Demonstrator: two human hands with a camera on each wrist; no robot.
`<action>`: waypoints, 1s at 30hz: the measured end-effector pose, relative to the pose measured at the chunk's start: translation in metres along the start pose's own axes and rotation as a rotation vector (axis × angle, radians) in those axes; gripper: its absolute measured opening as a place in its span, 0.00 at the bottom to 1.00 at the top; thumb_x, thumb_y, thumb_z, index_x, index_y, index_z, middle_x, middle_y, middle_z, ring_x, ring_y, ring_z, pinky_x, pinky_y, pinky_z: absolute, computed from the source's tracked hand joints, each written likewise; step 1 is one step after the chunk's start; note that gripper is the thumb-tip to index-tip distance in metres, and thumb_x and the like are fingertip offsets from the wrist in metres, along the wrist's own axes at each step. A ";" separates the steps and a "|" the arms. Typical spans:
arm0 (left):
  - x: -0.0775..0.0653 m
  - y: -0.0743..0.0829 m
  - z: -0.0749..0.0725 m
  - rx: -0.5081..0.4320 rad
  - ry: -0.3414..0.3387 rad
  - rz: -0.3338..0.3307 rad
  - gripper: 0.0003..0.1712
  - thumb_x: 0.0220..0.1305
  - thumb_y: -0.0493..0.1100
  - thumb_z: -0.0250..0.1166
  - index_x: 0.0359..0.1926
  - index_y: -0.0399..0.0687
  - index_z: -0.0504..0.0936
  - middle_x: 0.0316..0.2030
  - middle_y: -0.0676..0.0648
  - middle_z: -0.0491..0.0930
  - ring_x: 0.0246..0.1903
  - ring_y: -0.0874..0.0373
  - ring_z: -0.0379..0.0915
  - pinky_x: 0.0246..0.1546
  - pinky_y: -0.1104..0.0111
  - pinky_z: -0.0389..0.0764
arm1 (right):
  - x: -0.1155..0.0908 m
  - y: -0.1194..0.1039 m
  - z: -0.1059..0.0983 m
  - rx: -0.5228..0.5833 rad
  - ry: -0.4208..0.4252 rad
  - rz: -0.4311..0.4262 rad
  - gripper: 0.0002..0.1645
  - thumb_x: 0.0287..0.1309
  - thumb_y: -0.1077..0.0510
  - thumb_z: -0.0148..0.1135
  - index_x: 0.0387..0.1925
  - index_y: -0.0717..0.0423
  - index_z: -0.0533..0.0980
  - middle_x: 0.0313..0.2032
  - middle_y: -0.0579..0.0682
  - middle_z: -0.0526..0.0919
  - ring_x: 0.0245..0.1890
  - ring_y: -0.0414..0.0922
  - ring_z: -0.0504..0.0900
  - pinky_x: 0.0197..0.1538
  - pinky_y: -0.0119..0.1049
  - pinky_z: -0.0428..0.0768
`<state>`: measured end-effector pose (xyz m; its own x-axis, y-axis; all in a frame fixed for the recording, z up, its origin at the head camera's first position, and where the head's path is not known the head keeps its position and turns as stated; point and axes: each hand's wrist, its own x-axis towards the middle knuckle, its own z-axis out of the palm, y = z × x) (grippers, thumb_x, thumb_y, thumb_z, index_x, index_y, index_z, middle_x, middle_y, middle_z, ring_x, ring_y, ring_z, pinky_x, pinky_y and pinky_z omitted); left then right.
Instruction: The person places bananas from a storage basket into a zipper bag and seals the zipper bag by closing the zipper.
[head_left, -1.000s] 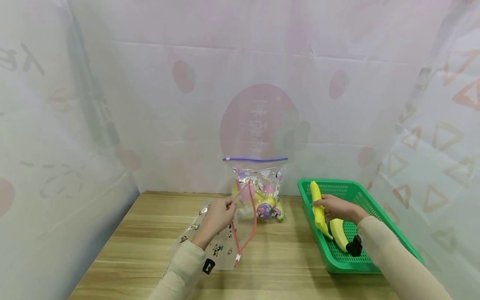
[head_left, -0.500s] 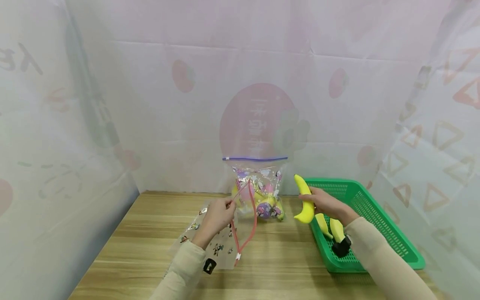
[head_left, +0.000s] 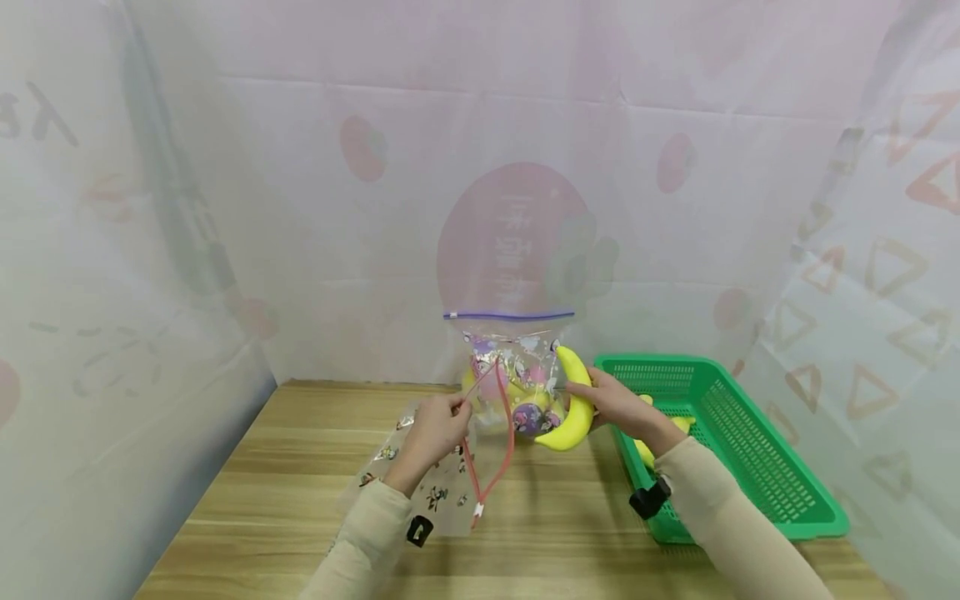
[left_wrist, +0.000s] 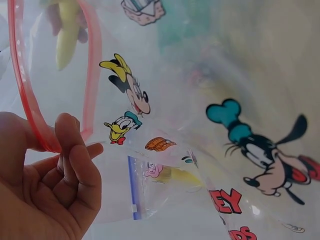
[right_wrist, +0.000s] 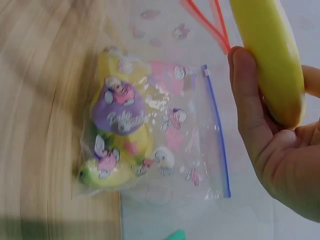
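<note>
A clear zip bag (head_left: 435, 498) printed with cartoon characters has its red-edged mouth spread wide. My left hand (head_left: 437, 433) pinches the rim of that mouth; the left wrist view shows the fingers (left_wrist: 75, 165) curled at the red strip. In my right hand (head_left: 618, 407) is a yellow banana (head_left: 576, 417), gripped round its middle and held in the air to the right of the bag's mouth, apart from it. Seen from the right wrist, the banana (right_wrist: 272, 60) lies between thumb and fingers.
Behind stands a second clear bag (head_left: 517, 375) with a blue zip, holding yellow fruit shapes. A green basket (head_left: 772, 442) on the right contains more bananas (head_left: 645, 454), partly hidden by my right arm. All rest on a wooden table (head_left: 315, 467) before a white curtain.
My right hand has lifted the banana out of the green basket and carried it left toward the red-edged bag. The left hand has kept its place on the rim.
</note>
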<state>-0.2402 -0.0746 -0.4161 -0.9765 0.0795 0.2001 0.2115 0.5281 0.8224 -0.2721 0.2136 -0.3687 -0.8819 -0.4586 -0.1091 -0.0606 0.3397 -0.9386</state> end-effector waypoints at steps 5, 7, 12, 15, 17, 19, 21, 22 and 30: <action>0.000 -0.001 0.002 -0.003 -0.013 0.006 0.16 0.68 0.42 0.50 0.40 0.41 0.83 0.16 0.51 0.75 0.10 0.61 0.65 0.07 0.74 0.61 | 0.002 -0.006 0.014 0.024 0.014 -0.022 0.32 0.70 0.45 0.47 0.61 0.65 0.58 0.34 0.59 0.78 0.29 0.50 0.83 0.33 0.48 0.82; 0.000 -0.001 0.002 0.000 -0.012 0.011 0.15 0.67 0.42 0.50 0.38 0.42 0.83 0.15 0.51 0.75 0.09 0.62 0.64 0.06 0.74 0.60 | 0.003 -0.008 0.019 0.038 0.010 -0.036 0.31 0.70 0.46 0.47 0.61 0.65 0.56 0.34 0.59 0.79 0.30 0.50 0.83 0.34 0.49 0.82; 0.000 -0.002 0.003 -0.001 -0.008 0.021 0.15 0.66 0.42 0.51 0.35 0.42 0.83 0.13 0.51 0.73 0.08 0.63 0.60 0.05 0.74 0.59 | 0.008 -0.012 0.034 0.051 0.029 -0.062 0.29 0.70 0.49 0.48 0.59 0.68 0.56 0.35 0.60 0.78 0.29 0.49 0.83 0.34 0.50 0.81; -0.001 -0.002 0.003 -0.011 -0.016 0.021 0.15 0.66 0.41 0.51 0.35 0.42 0.83 0.13 0.51 0.73 0.08 0.63 0.60 0.04 0.73 0.59 | 0.009 -0.017 0.046 0.034 0.065 -0.054 0.26 0.70 0.53 0.49 0.56 0.70 0.57 0.35 0.60 0.78 0.27 0.48 0.82 0.32 0.48 0.82; -0.001 -0.002 0.003 -0.015 -0.021 0.017 0.15 0.66 0.41 0.51 0.36 0.41 0.83 0.14 0.50 0.74 0.07 0.63 0.59 0.04 0.73 0.59 | 0.010 -0.017 0.053 0.015 0.085 -0.052 0.26 0.68 0.54 0.51 0.56 0.70 0.56 0.34 0.60 0.78 0.26 0.48 0.82 0.29 0.45 0.82; -0.001 -0.003 0.003 -0.014 -0.023 0.011 0.15 0.67 0.41 0.51 0.35 0.42 0.83 0.14 0.50 0.74 0.07 0.63 0.59 0.03 0.73 0.60 | 0.012 -0.016 0.059 0.003 0.093 -0.063 0.27 0.67 0.55 0.53 0.56 0.70 0.56 0.34 0.61 0.79 0.26 0.49 0.83 0.28 0.46 0.82; 0.000 -0.003 0.003 -0.011 -0.022 0.006 0.15 0.67 0.41 0.50 0.35 0.42 0.83 0.14 0.50 0.74 0.07 0.63 0.59 0.03 0.72 0.60 | 0.017 -0.011 0.063 -0.002 0.101 -0.082 0.29 0.67 0.55 0.55 0.57 0.69 0.56 0.33 0.61 0.80 0.25 0.50 0.83 0.27 0.47 0.82; 0.000 -0.003 0.003 -0.010 -0.023 0.003 0.15 0.67 0.42 0.50 0.35 0.42 0.83 0.14 0.50 0.74 0.07 0.63 0.59 0.03 0.72 0.60 | 0.019 -0.010 0.066 0.000 0.107 -0.087 0.29 0.66 0.55 0.55 0.58 0.68 0.56 0.33 0.61 0.80 0.26 0.51 0.83 0.27 0.49 0.82; 0.000 -0.002 0.002 0.006 -0.015 0.019 0.15 0.66 0.40 0.49 0.32 0.42 0.82 0.13 0.51 0.71 0.07 0.63 0.56 0.05 0.74 0.57 | 0.025 -0.008 0.084 -0.017 0.186 -0.092 0.22 0.67 0.51 0.53 0.51 0.65 0.62 0.32 0.59 0.78 0.24 0.48 0.82 0.26 0.45 0.82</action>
<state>-0.2406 -0.0733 -0.4187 -0.9728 0.1027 0.2078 0.2303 0.5311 0.8154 -0.2546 0.1299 -0.3917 -0.9432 -0.3296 0.0411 -0.1519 0.3178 -0.9359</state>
